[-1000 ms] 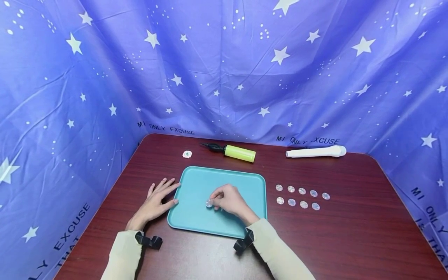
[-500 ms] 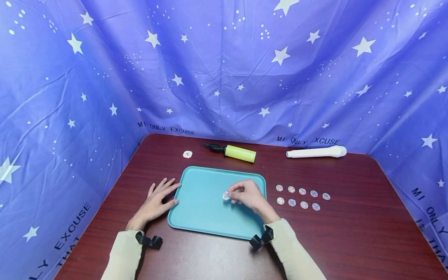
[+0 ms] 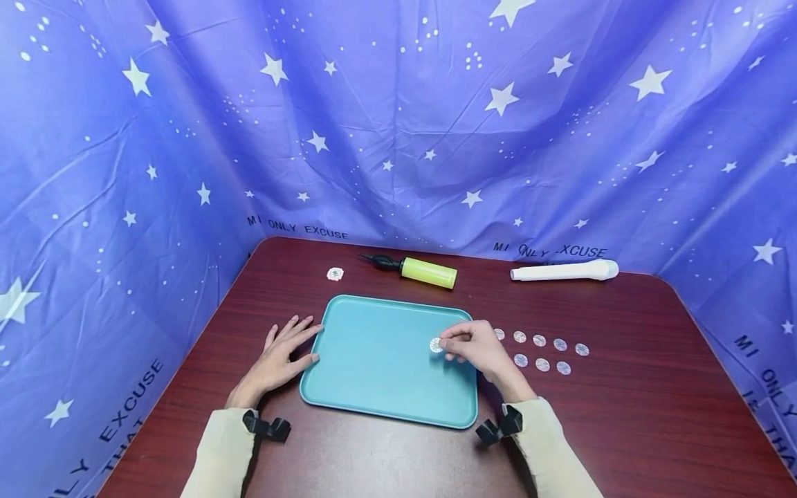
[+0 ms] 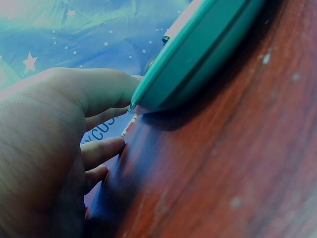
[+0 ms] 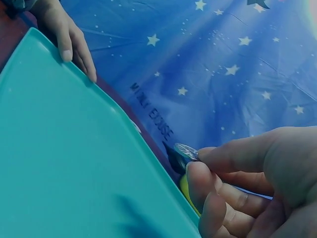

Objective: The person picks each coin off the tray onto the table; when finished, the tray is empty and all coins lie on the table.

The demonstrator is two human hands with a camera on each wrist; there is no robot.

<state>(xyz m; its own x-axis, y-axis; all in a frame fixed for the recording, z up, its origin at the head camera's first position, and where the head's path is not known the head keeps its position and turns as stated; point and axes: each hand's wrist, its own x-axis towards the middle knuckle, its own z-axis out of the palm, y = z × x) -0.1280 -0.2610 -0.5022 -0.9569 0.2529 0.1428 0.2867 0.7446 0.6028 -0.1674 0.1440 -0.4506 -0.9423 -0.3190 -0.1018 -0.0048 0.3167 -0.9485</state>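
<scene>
Between thumb and fingers my right hand [image 3: 476, 346] pinches a small round silvery disc [image 3: 436, 344], above the right part of the teal tray [image 3: 386, 360]. In the right wrist view the disc [image 5: 186, 151] shows a pattern of radiating lines, held near its edge. At the tray's left edge rests my left hand [image 3: 277, 363], fingers spread, with thumb and forefinger touching the rim. The left wrist view shows that hand [image 4: 54, 134] against the tray's raised side [image 4: 183, 59]. Right of the tray, similar discs [image 3: 539, 340] lie in two rows, partly hidden by my right hand.
Behind the tray lie a scalloped white chip [image 3: 335, 274] and a yellow-green hand pump [image 3: 428, 272] with a black nozzle. A white stick-shaped object [image 3: 563, 270] lies at the back right. A starry blue curtain [image 3: 398, 124] rises behind the dark red table [image 3: 623, 415].
My right hand has carried the disc rightward across the tray, from its middle to near its right edge. The left hand has stayed at the tray's left rim.
</scene>
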